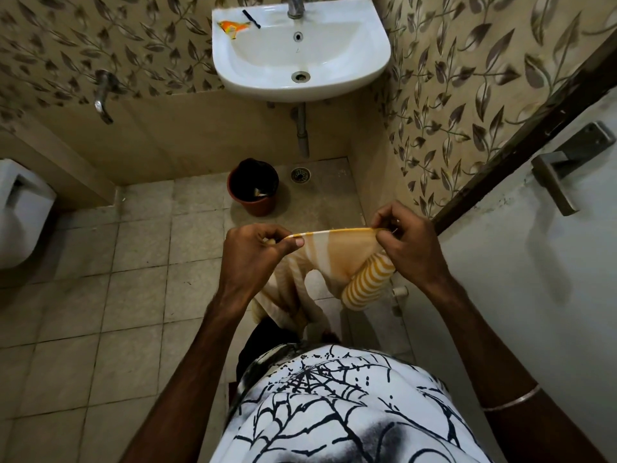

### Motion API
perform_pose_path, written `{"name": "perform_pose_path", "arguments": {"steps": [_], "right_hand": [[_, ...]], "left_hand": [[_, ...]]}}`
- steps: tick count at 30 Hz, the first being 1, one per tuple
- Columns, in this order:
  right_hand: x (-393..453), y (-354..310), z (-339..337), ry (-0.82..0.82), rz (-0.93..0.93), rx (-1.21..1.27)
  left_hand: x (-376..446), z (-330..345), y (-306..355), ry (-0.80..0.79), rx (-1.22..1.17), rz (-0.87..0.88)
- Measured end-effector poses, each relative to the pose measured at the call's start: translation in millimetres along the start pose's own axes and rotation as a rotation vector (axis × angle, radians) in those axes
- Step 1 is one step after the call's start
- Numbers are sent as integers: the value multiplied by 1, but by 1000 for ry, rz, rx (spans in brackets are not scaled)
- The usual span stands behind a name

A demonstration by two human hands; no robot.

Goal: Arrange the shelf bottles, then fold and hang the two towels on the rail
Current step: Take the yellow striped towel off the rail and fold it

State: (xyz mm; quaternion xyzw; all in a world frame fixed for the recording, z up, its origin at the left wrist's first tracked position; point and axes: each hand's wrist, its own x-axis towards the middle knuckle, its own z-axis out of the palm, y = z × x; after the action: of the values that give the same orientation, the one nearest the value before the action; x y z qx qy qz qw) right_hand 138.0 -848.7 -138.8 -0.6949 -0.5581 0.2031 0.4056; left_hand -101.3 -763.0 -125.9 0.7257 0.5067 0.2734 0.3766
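Note:
A yellow-and-white striped towel [334, 262] hangs in front of my body, its top edge stretched level between both hands. My left hand [253, 252] pinches the left corner between thumb and fingers. My right hand [405, 242] pinches the right corner. The rest of the towel drops down toward my legs, with a bunched striped part at lower right. No shelf, bottles, rail or second towel show in this view.
A white washbasin [374, 61] is on the far wall, with an orange wrapper [233, 27] and a black comb [251, 19] on its rim. A brown bucket [253, 205] stands on the tiled floor below. A toilet [20, 212] sits left; a white door with handle [561, 175] is right.

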Motion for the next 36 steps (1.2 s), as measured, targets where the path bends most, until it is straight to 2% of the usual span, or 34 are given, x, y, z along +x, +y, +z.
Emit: {"name": "perform_pose_path", "arguments": {"steps": [4,8,10,13,17,23,36], "right_hand": [[-3,-19,2,-74,-45,144],[-3,-30,8,-215,-127,217],[-3,-30,9,-228,-143,210],[-3,-26,3,-218,-144,173],[-5,-17,-1,-227,-227,-25],[-7,-1,0,-132,-210,-204],[-5,23,-21,-57,-74,-207]], "left_hand": [[-3,11,2,-23,65,26],[-6,30,19,-266,-13,158],[-6,37,23,-323,-39,183],[-5,37,23,-296,-48,171],[-4,32,24,-258,-72,175],[-2,25,25,-208,-129,154],[3,3,20,-124,-169,56]]}}
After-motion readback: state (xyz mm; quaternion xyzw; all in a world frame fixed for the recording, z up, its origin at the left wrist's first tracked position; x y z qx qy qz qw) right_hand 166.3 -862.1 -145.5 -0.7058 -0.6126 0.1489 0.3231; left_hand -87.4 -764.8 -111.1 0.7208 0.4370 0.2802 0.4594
